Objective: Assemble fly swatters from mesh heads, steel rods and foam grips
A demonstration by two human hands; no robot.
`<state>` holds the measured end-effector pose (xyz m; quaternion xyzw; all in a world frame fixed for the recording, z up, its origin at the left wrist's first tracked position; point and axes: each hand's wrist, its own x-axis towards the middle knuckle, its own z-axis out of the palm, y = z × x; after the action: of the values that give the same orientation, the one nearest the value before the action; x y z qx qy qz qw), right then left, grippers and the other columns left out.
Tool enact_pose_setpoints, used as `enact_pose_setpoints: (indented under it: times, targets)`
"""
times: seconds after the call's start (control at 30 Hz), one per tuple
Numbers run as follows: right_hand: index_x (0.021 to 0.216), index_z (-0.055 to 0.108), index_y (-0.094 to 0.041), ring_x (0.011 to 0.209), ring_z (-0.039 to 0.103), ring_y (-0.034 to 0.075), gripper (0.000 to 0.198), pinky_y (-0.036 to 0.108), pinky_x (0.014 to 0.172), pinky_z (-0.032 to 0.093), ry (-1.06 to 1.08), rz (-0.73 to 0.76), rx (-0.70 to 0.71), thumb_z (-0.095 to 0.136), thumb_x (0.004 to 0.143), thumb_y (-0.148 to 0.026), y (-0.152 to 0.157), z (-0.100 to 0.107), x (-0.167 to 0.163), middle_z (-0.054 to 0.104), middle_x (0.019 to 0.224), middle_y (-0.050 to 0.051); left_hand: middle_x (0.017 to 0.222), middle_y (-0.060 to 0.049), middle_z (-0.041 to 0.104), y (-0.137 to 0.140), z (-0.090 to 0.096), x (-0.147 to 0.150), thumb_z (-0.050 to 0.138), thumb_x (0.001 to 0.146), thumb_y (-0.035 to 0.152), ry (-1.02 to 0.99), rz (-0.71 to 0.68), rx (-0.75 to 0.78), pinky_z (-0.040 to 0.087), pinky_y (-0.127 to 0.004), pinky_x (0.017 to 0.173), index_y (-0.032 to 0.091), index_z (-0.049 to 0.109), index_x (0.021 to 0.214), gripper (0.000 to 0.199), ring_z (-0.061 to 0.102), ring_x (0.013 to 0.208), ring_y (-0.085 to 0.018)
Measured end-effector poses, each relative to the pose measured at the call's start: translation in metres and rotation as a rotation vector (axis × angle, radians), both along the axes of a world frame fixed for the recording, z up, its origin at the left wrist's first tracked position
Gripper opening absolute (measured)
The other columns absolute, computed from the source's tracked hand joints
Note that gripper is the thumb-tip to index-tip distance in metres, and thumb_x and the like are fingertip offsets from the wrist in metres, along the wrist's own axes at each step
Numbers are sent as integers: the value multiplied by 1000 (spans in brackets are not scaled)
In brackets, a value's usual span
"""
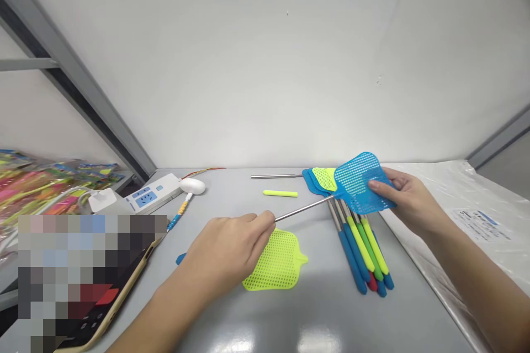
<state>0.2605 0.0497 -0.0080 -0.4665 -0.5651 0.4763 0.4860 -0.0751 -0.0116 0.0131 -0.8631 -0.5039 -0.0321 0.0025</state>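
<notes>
I hold a blue fly swatter (pixel 356 182) above the desk (pixel 323 311), my left grip (pixel 237 244) closed around the left part of its shaft and my right grip (pixel 408 198) pinching the edge of its mesh. A loose yellow swatter head (pixel 281 262) lies near; swatters with coloured handles (pixel 364 251) lie right, a yellow tube (pixel 280 193) farther off, a white power strip (pixel 161 192) far left.

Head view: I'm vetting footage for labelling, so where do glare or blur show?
Head view: two glare patches on the table, at the bottom edge. Head view, left: colourful packages look smeared; mosaic blocks partly hide the phone. Head view, right: the blue swatter head at the right hand reads fairly clearly.
</notes>
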Motion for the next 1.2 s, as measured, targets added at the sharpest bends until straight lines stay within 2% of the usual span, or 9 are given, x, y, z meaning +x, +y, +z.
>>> enact_pose_setpoints:
  times: [0.2,0.37,0.43,0.53,0.6,0.7,0.9,1.07,1.2]
  targets:
    - [111,65,-25,84,69,26,42,42,75,56,-190,-205,117,71,76,-47,8,1,20,72,96,6,70,5,60,0,-3,-4,28,100,28,9,-8,11,20,-28,51,24,44,87,21,59,57,-17]
    - [121,59,-24,112,55,33,45,53,95,41,-762,-620,708,66,82,-43,-7,-2,-14,62,117,11,71,4,62,2,-10,-3,31,99,26,61,16,55,19,-28,49,24,46,89,19,57,53,-16]
    - [118,60,-24,118,50,34,37,53,99,35,-943,-566,886,66,84,-36,-21,-6,-39,59,121,13,70,3,61,0,-12,3,32,98,25,74,-4,63,21,-27,48,23,47,89,18,57,51,-16]
    - [115,62,-30,105,60,26,30,55,106,22,-1101,-227,1111,62,87,-20,-43,-14,-73,67,111,5,70,2,61,-7,-15,17,35,97,20,75,-87,100,28,-27,49,23,49,89,17,56,53,-15]
    - [116,61,-26,88,62,18,29,52,106,21,-1129,-18,1139,51,91,-13,-51,-20,-86,70,94,2,69,1,60,-12,-17,25,37,95,18,67,-138,120,31,-27,50,22,50,89,15,54,52,-15]
    - [104,63,-21,66,53,13,26,45,99,29,-1150,83,1148,41,94,-11,-53,-25,-90,62,69,-1,66,1,59,-16,-20,31,39,93,18,72,-148,91,31,-27,49,23,49,85,13,52,49,-16]
    - [94,62,-23,64,48,13,23,38,87,29,-1205,41,1173,43,94,-11,-41,-23,-77,56,61,-4,61,4,58,-11,-18,22,32,97,22,88,-122,12,21,-28,47,25,44,86,17,54,48,-18]
    - [91,61,-26,70,56,13,18,40,89,24,-1235,-129,1119,52,92,-11,-19,-16,-44,67,72,-6,64,6,59,1,-8,5,28,100,27,32,-26,-40,21,-27,49,26,43,84,22,56,52,-17]
    - [92,61,-26,73,60,14,18,41,92,23,-1267,-152,1137,52,92,-10,-6,-10,-21,71,76,-5,67,6,60,6,-5,-3,27,100,27,-6,-9,-65,23,-27,50,26,45,84,24,57,55,-16]
